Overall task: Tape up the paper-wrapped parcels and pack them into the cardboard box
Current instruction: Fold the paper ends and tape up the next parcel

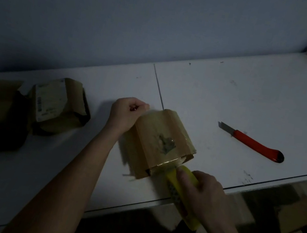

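The right hand point(203, 195) is gripping a yellow tape dispenser point(182, 191) at the worktop's point(234, 93) front edge, taping the parcel point(161, 142); the left hand point(126, 114) is pinching the tape's end. Another parcel point(58, 105) is lying untaped far left, nothing packed yet.

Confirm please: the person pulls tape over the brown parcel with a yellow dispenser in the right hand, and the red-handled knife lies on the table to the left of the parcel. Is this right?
Not quite. The head view shows the red-handled knife lying on the table to the right of the brown parcel, not the left. The rest holds: the right hand grips the yellow dispenser at the parcel.
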